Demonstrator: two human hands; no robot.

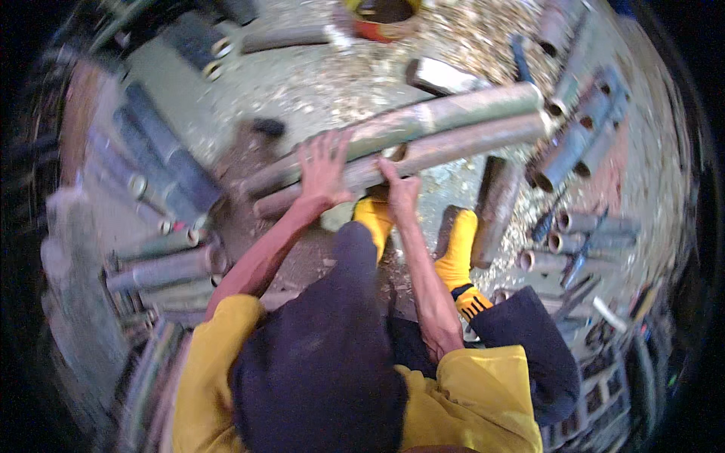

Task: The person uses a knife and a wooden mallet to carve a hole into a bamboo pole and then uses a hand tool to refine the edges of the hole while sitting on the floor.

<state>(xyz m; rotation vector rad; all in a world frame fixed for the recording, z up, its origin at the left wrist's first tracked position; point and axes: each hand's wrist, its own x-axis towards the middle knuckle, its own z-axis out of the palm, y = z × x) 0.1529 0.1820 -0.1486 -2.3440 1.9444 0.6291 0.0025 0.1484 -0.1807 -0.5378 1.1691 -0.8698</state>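
Two long bamboo poles lie side by side across the floor before me, slanting up to the right. The far one (453,111) is greenish, with pale node rings. The near one (476,142) is browner, with a dark notch cut in its upper side. My left hand (325,167) lies with spread fingers over both poles, left of the notch. Beside the notch is my right hand (404,195), its fingers curled and one digit stretched against the near pole. Whatever those curled fingers hold is hidden.
My yellow-socked feet (458,245) are just below the poles. A short dark log (498,204) lies right of them. Cut bamboo tubes (174,162) line the left, with more tubes (574,155) at right. Wood chips (468,45) cover the far floor near a red-and-yellow round container (377,30).
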